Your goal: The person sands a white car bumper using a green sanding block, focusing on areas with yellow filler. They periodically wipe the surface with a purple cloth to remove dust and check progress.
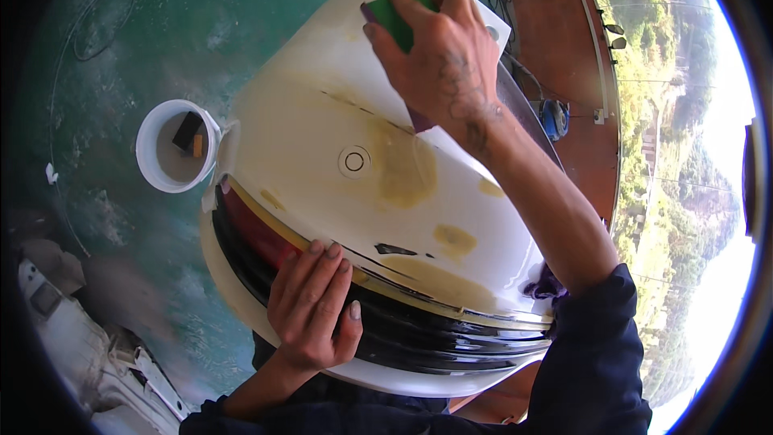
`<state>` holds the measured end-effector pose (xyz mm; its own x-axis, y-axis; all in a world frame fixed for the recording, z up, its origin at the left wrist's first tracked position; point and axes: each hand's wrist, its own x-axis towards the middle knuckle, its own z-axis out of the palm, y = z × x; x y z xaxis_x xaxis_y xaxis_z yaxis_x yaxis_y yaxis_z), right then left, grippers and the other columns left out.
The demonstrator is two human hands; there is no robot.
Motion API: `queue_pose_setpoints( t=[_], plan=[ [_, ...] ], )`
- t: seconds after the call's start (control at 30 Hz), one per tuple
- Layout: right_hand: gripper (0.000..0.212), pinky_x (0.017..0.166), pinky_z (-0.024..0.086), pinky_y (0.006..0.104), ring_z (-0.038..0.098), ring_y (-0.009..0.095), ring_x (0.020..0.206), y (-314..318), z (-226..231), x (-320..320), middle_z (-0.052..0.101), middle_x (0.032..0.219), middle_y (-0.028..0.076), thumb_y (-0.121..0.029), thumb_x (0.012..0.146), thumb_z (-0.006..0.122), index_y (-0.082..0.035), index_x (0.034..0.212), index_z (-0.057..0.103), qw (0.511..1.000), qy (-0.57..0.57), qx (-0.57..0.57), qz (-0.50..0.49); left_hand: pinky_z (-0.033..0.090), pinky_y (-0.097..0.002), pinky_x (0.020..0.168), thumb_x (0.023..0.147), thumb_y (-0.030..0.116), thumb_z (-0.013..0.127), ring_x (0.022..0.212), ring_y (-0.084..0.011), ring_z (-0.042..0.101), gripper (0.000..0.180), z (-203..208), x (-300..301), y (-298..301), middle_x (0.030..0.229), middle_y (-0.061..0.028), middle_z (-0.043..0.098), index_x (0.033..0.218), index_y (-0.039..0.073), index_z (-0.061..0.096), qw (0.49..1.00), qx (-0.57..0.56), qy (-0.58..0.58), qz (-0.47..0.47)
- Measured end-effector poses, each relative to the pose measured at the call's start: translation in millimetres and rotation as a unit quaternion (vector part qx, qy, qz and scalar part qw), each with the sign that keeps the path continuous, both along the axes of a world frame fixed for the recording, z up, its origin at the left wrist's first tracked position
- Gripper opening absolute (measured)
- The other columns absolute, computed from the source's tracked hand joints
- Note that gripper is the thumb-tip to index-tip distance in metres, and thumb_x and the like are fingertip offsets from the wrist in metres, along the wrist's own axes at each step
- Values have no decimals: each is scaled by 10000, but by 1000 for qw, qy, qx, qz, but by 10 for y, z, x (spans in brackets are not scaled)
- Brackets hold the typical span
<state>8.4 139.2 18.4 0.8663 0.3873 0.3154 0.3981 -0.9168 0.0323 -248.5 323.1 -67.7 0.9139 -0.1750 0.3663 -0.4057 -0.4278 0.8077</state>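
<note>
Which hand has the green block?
The right hand, farther up, grips the green block; the left hand rests by the red strip, no block visible.

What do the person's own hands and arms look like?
The left hand and the right hand wear no gloves. Dark navy sleeves leave much of the right forearm uncovered. Dark line markings, perhaps a tattoo, show on the right hand and wrist.
</note>
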Motion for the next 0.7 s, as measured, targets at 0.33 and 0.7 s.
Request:
queue_pose_setpoints(
  t=[0.33,0.7],
  plan=[
    [675,726,534,267,662,143,922,-1609,1401,-1921,646,1243,130,-447,1022,736,36,1487,663,960,13,222,-169,160,-601,1335,1092,519,528,1646,-486,229,874,120,1299,-177,1762,-306,265,1697,-58,275,973,197,76,-99],
    [749,1092,426,395,573,252,1202,-2205,1364,-4379,617,1294,159,-506,1066,597,76,1538,590,871,-62,336,-352,75,-575,1361,1115,655,375,1672,-408,208,978,687,795,-2040,1777,-313,214,1684,-125,222,943,231,-103,-216]
  ],
)
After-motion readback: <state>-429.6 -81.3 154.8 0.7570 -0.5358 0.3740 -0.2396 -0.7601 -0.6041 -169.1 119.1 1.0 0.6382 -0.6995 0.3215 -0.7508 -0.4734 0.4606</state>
